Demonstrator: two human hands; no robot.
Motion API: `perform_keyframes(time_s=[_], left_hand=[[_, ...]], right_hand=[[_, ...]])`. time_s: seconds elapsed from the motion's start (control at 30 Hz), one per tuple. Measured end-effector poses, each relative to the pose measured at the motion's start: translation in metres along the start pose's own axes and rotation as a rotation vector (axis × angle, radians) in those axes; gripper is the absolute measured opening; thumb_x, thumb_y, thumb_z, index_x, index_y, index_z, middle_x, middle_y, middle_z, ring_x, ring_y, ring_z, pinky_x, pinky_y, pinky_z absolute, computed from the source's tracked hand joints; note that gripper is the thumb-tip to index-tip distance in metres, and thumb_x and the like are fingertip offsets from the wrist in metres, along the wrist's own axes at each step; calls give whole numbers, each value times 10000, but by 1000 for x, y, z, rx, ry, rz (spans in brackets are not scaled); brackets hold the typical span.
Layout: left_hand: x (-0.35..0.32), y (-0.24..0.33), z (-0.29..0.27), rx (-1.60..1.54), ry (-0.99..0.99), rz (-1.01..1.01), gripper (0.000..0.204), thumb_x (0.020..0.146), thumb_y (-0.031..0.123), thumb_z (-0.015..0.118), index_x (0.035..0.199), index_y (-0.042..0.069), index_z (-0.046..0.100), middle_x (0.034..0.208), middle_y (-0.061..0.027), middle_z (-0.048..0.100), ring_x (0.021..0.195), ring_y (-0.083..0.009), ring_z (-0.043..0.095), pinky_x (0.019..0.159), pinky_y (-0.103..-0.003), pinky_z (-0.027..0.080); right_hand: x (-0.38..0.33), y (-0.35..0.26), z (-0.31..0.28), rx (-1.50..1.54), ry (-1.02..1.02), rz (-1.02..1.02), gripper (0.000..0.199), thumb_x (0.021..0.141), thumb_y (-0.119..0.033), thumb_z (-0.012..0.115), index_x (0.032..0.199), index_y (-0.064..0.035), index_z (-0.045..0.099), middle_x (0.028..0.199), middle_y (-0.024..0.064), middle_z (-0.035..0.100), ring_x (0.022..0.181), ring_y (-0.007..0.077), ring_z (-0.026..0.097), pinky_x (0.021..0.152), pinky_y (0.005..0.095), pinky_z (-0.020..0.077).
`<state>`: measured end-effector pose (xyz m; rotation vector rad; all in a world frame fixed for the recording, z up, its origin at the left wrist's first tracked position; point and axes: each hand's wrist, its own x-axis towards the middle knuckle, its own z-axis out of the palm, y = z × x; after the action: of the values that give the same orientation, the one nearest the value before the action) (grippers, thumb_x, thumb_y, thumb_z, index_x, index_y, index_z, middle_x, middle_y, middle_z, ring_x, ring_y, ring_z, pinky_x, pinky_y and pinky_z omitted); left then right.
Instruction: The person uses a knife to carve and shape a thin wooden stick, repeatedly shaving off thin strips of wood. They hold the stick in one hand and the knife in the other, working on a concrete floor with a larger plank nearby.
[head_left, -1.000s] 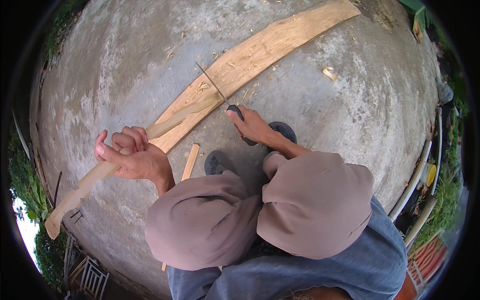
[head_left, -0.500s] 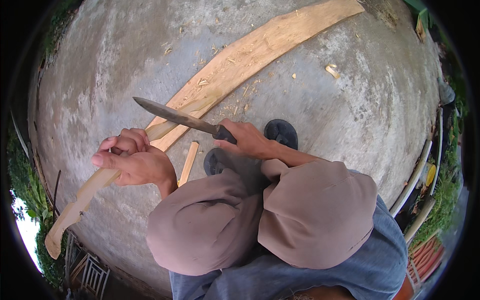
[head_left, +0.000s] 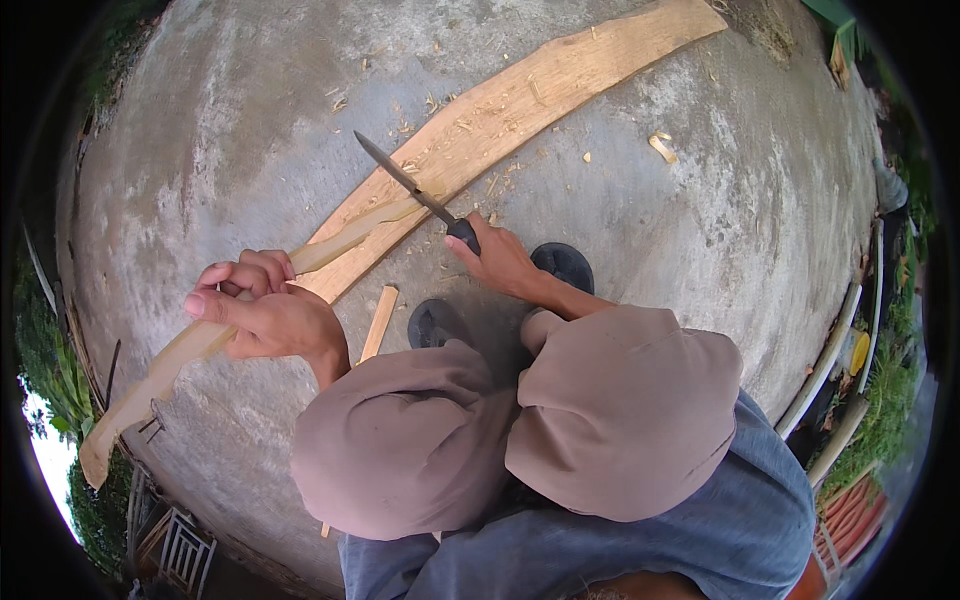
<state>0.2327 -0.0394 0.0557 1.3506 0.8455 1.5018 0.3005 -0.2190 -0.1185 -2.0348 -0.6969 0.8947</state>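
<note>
Fingers of the left hand (head_left: 262,312) grip the curved stick (head_left: 190,345); right hand (head_left: 497,260) clasps the knife (head_left: 410,190), angled toward 10 o'clock. A glancing stroke risks cutting those knuckles.

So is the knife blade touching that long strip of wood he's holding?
Touching. The head view shows the knife blade meeting the upper end of the wood strip, with no gap, the left hand gripping the strip lower down.

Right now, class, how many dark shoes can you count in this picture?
2. One dark shoe lies by the knees beside the small wood strip; the other is just behind the right hand. None seems hidden.
</note>
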Motion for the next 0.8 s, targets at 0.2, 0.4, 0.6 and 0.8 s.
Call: perform_keyframes(time_s=[0.2, 0.4, 0.6, 0.8], left_hand=[[-1, 0, 1, -14, -5, 34, 499, 1113, 509, 448, 900, 63, 514, 570, 35, 219, 479, -98, 249, 463, -288, 261], [1, 1, 1, 3, -5, 24, 485, 1112, 493, 457, 895, 61, 494, 558, 31, 231, 512, -120, 293, 502, -312, 301], [-4, -1, -2, -8, 81, 5, 457, 1116, 462, 454, 900, 61, 500, 562, 26, 240, 514, -117, 307, 500, -315, 307], [2, -3, -9, 3, 45, 45, 442, 1116, 452, 452, 907, 67, 506, 567, 22, 251, 506, -114, 306, 496, -311, 306]], right_hand=[[-15, -17, -7, 56, -97, -301, 516, 1050, -467, 570, 1110, 45, 545, 804, 271, 687, 798, 488, 694, 712, 546, 537], [16, -3, -14, 305, -110, 269, 527, 1040, -492, 573, 1078, 33, 551, 782, 290, 663, 788, 490, 686, 719, 539, 524], [-8, -14, -4, 58, -37, -222, 514, 1051, -479, 555, 1079, 34, 561, 774, 290, 651, 777, 470, 685, 733, 536, 520], [-2, -7, -4, 132, -101, -6, 508, 1047, -487, 557, 1112, 17, 569, 814, 287, 664, 794, 468, 686, 740, 540, 515]])
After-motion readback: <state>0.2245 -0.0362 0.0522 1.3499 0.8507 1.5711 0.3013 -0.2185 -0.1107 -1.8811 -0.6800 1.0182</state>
